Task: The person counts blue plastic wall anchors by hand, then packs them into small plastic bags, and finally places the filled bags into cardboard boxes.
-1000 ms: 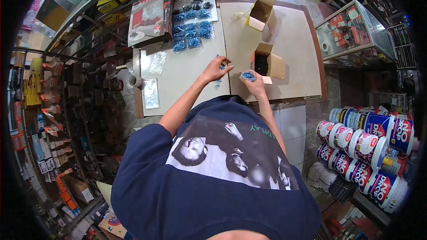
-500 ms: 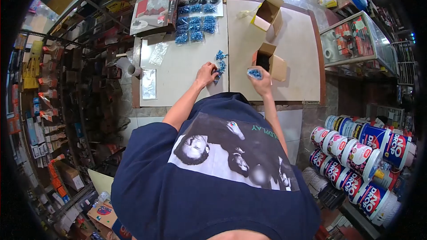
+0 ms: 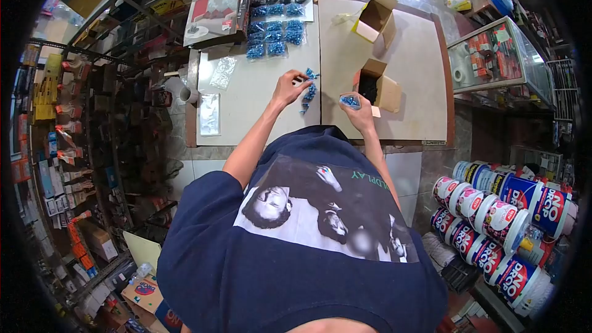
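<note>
My right hand (image 3: 361, 113) is wrapped round a clear plastic bag (image 3: 349, 101) with small blue pieces inside. My left hand (image 3: 288, 89) is over the table left of the bag, its thumb and fingers curled together at the upper end of a loose strip of small blue pieces (image 3: 309, 92). Whatever lies between those fingertips is too small to make out. Just behind my right hand, an open cardboard box (image 3: 387, 94) lies with its flaps out and dark contents showing. Filled bags of blue pieces (image 3: 274, 36) are laid in rows farther back on the table.
A second open box (image 3: 375, 20) is at the back of the table (image 3: 259, 102). Flat clear packets (image 3: 209, 114) lie along the left side, near a Vinilex box (image 3: 216, 12). Paint buckets (image 3: 502, 216) are stacked at right. A glass case (image 3: 487, 55) stands beyond the table.
My left hand has moved away from my body, from the middle of the blue strip to its upper end. My right hand has shifted slightly toward me with the bag.
</note>
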